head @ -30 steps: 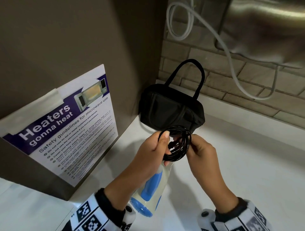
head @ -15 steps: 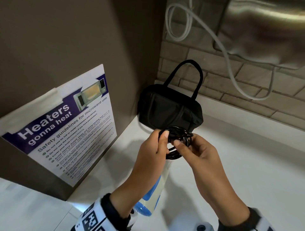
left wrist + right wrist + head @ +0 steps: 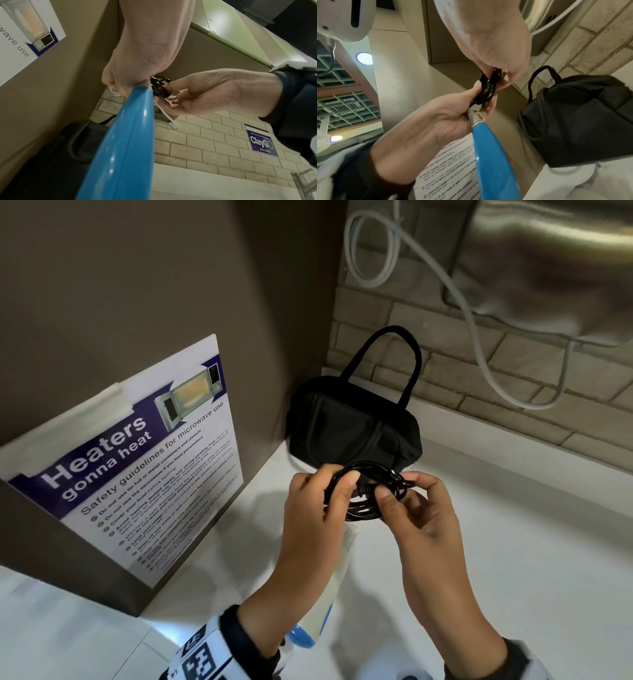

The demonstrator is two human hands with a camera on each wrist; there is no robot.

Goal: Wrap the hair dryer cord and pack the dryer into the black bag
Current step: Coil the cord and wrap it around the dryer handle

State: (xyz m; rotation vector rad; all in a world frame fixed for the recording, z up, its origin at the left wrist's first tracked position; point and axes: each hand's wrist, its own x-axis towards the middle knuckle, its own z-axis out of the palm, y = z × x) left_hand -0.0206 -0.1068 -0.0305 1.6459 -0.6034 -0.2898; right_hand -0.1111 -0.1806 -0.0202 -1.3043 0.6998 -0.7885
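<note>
The black cord (image 3: 368,494) is coiled into a small bundle held above the counter, between both hands. My left hand (image 3: 318,498) grips the coil's left side, thumb on top. My right hand (image 3: 407,498) pinches the cord's end at the right side of the coil (image 3: 487,88). The white and blue hair dryer (image 3: 330,590) hangs below my left hand, and its blue handle (image 3: 123,135) (image 3: 491,155) points up to the coil (image 3: 160,88). The black bag (image 3: 352,429) stands just behind the hands with its handle upright; whether its top is open or closed is hidden.
A brown cabinet side with a microwave safety poster (image 3: 144,460) stands at the left. Behind the bag are a brick wall (image 3: 479,378), a hanging white cable (image 3: 479,347) and a metal appliance (image 3: 548,268). The white counter (image 3: 513,542) stretches to the right.
My right hand has come over the coil with the cord's end, and the coil has tipped flatter. Both hands have shifted slightly away from me, and the dryer now sits more under my left forearm.
</note>
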